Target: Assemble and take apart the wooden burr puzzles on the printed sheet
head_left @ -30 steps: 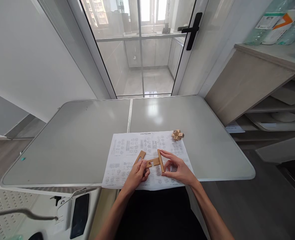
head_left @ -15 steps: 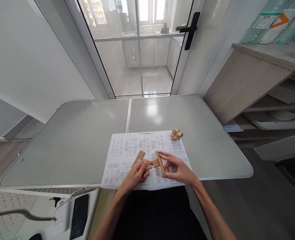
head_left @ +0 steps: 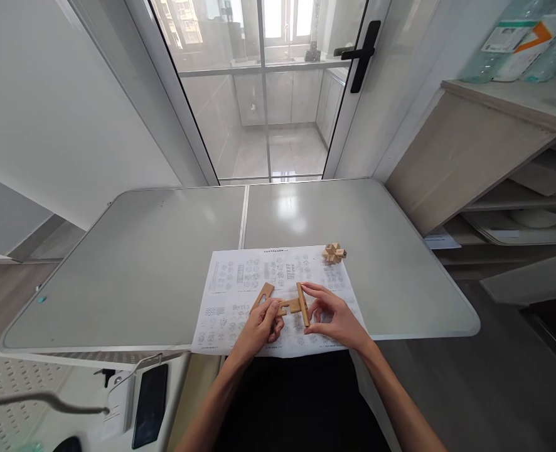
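Note:
My left hand (head_left: 260, 326) is closed, pinching a flat wooden puzzle piece with a notch (head_left: 282, 308) between thumb and fingers. The thumb and fingers of my right hand (head_left: 329, 314) grip a second wooden puzzle piece (head_left: 303, 304) by its two ends, seen nearly edge-on. The two pieces meet in a T shape; whether they interlock I cannot tell. Beyond my left hand shows a third wooden piece with a slot (head_left: 265, 294), its near end hidden by the hand. Beneath them all lies a printed sheet of diagrams (head_left: 221, 282).
An assembled wooden burr puzzle (head_left: 334, 253) sits at the sheet's upper right corner on the grey table (head_left: 165, 263). At lower left a white cart (head_left: 66, 389) carries a phone (head_left: 150, 405) and a white box. Shelves (head_left: 485, 150) with wrapped bottles stand on the right.
The wooden piece in my right hand has tilted slightly to stand more upright in view. My left hand keeps its hold, and the whole view has shifted a little.

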### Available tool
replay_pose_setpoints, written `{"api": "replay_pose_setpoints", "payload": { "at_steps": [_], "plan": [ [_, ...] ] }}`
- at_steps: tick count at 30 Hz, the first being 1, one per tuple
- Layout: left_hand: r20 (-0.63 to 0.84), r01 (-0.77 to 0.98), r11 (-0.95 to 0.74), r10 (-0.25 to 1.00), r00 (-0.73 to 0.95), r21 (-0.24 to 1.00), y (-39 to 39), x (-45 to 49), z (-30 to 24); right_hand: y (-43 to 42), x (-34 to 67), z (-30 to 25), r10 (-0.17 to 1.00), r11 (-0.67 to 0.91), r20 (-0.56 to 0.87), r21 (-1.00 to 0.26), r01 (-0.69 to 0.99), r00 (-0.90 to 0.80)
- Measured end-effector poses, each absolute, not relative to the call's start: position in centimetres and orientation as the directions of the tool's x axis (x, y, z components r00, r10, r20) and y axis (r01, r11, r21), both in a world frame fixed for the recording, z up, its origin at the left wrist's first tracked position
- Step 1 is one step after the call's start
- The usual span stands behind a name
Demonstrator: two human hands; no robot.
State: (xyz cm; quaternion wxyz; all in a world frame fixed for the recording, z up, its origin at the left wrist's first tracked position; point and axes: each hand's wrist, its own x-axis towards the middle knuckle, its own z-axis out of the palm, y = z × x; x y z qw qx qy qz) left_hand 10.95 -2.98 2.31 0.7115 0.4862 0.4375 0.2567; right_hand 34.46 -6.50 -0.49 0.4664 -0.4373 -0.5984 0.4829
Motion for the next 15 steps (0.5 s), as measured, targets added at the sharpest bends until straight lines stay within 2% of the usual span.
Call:
{"api": "replay_pose_setpoints", "payload": {
  "at_steps": [8, 15],
  "plan": [
    [-0.368, 0.079, 0.387, 0.767, 0.526, 0.919, -3.11, 10.72, 2.93, -6.2, 35.15, -0.51, 0.949, 0.123, 0.099, -0.99, 0.062, -0.3],
    [-0.377, 0.086, 0.385, 0.79, 0.484, 0.919, -3.14, 11.26, 2.86, -6.4, 34.57, -0.48, 0.971, 0.126, 0.106, -0.989, 0.082, -0.212]
  ]
}}
